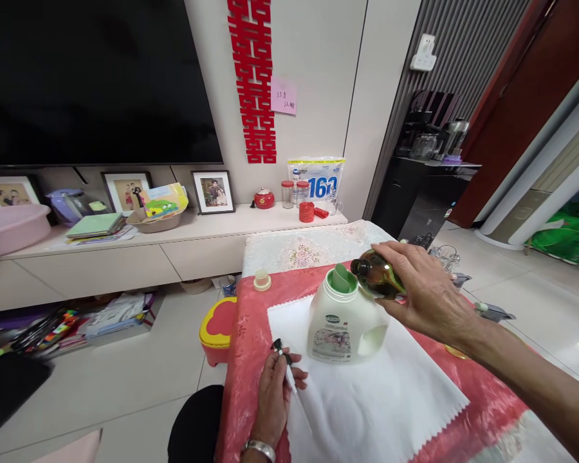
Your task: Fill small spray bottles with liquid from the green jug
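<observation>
My right hand (427,292) grips a small amber glass bottle (376,275), tipped on its side with its mouth over the green spout of a white plastic jug (340,321). The jug stands upright on a white cloth (376,399) spread over the red-covered table (244,373). My left hand (275,392) rests at the cloth's left edge, fingers closed on a thin white dropper with a black top (285,370). A cream jug cap (262,280) lies on the table behind the jug.
A yellow and red stool (217,331) stands left of the table. A low cabinet (125,251) along the wall carries photo frames, jars and a pink basin (9,228). A black counter (424,193) with appliances stands at the back right.
</observation>
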`<state>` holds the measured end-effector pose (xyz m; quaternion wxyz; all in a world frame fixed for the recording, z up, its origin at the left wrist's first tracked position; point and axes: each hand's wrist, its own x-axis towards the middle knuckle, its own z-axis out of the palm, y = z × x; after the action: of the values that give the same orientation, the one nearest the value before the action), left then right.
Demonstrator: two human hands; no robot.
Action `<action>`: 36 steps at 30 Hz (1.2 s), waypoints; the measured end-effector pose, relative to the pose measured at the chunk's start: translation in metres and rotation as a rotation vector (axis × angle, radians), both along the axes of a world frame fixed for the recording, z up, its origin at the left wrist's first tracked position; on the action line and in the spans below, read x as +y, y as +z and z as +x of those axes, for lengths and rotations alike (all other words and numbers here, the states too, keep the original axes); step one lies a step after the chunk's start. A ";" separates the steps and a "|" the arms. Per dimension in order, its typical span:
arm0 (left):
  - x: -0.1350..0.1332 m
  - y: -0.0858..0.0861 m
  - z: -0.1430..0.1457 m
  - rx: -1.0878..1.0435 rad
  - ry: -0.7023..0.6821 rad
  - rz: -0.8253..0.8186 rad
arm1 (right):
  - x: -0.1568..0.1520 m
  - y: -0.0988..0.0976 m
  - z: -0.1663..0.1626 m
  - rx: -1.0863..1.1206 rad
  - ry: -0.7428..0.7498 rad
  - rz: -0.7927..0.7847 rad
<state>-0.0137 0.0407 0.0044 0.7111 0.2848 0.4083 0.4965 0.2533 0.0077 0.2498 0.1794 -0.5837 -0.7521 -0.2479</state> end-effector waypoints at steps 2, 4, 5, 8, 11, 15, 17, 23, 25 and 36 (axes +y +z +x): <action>0.000 0.000 -0.001 -0.024 -0.007 0.002 | 0.002 0.001 0.000 -0.016 -0.010 -0.015; -0.001 0.001 -0.001 -0.042 -0.006 -0.002 | 0.003 0.002 0.000 -0.041 -0.014 -0.010; -0.001 0.001 -0.001 -0.048 -0.004 -0.004 | 0.003 0.004 0.000 -0.058 -0.013 -0.003; -0.001 0.002 -0.001 -0.057 0.001 -0.005 | 0.004 0.008 -0.002 -0.112 -0.017 0.016; -0.001 0.001 0.000 -0.055 0.004 0.005 | 0.004 0.013 -0.005 -0.160 -0.026 0.026; -0.001 0.000 0.000 -0.050 0.001 0.003 | 0.004 0.017 -0.007 -0.209 -0.022 0.038; -0.001 0.000 0.000 -0.049 0.002 0.002 | 0.004 0.018 -0.008 -0.229 -0.020 0.046; -0.001 0.000 0.001 -0.047 0.006 0.008 | 0.004 0.021 -0.009 -0.291 -0.026 0.057; -0.001 0.000 0.001 -0.043 0.009 0.003 | 0.004 0.022 -0.009 -0.312 -0.032 0.063; -0.001 0.002 0.001 -0.034 0.001 -0.008 | 0.008 0.028 -0.014 -0.369 -0.042 0.081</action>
<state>-0.0132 0.0398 0.0067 0.7186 0.2733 0.3985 0.5001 0.2389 0.0159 0.2775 0.0566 -0.5363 -0.7494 -0.3843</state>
